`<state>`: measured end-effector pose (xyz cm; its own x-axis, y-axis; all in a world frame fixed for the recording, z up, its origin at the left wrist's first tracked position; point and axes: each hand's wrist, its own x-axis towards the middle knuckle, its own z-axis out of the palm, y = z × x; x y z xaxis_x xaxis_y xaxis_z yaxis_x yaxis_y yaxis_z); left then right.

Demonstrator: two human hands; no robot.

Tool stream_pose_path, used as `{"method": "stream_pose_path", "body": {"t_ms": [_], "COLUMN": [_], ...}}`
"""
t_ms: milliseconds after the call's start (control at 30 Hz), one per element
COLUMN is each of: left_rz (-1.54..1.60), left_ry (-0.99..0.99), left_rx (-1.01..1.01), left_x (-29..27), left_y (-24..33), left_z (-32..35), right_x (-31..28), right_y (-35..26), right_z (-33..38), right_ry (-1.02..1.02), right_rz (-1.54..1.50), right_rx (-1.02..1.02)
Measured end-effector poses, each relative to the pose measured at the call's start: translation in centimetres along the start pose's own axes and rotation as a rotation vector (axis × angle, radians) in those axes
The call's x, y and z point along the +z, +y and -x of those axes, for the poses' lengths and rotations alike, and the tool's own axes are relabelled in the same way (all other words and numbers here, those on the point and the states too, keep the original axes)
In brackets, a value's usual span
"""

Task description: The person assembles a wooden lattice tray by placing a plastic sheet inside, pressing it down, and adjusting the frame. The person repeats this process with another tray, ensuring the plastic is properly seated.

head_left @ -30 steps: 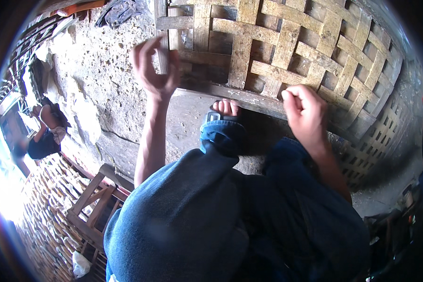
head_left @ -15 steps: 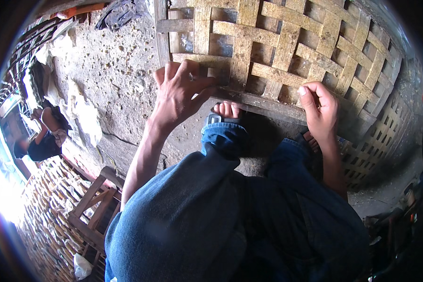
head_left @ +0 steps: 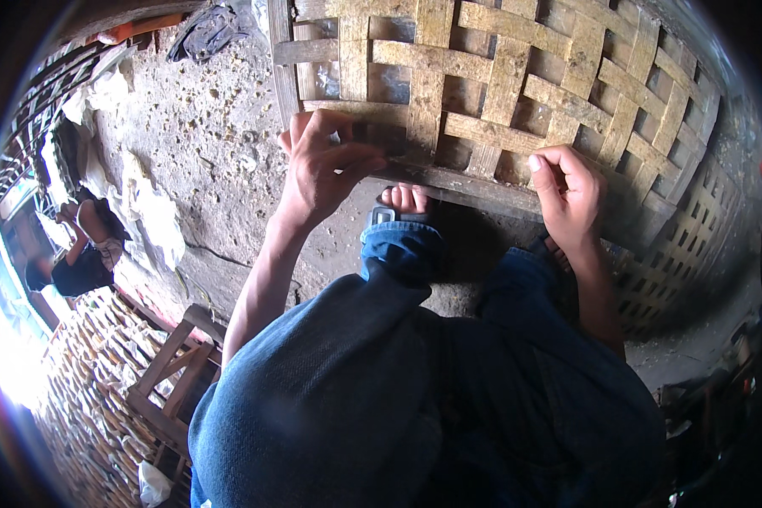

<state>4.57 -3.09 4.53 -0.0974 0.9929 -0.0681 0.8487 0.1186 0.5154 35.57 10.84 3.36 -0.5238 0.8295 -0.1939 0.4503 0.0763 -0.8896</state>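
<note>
**Flat tan panel of woven strips (head_left: pixel 506 80), held**

Forearm reaching forward, the bare left hand (head_left: pixel 316 172) hooks bent fingers over the panel's near-left corner; the curled right hand (head_left: pixel 574 195) pinches the near edge. The panel spreads ahead of both, that edge running from hand to hand; its far side is cut off, leaving the long axis unclear.
</note>
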Motion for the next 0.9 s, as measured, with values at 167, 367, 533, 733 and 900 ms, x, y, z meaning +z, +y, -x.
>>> {"method": "stream_pose_path", "body": {"t_ms": [167, 367, 533, 733, 900], "left_rz": [-0.069, 0.070, 0.044, -0.408, -0.292], "left_ry": [0.046, 0.263, 0.684, 0.575, 0.270], "left_rx": [0.012, -0.128, -0.675, -0.873, -0.210], "left_x": [0.6, -0.5, -4.7, -6.4, -5.1], "left_y": [0.2, 0.1, -5.3, -14.2, -5.4], "left_z": [0.1, -0.1, 2.9, 10.5, 6.1], "right_x": [0.2, 0.3, 0.1, -0.8, -0.7], "right_y": [0.1, 0.5, 0.2, -0.6, -1.4], "right_z": [0.1, 0.3, 0.2, 0.5, 0.0], "right_ry": [0.002, 0.005, 0.007, -0.049, -0.113], "right_rz": [-0.023, -0.045, -0.045, -0.153, -0.147], "right_rx": [0.009, 0.024, 0.013, 0.134, 0.115]}}
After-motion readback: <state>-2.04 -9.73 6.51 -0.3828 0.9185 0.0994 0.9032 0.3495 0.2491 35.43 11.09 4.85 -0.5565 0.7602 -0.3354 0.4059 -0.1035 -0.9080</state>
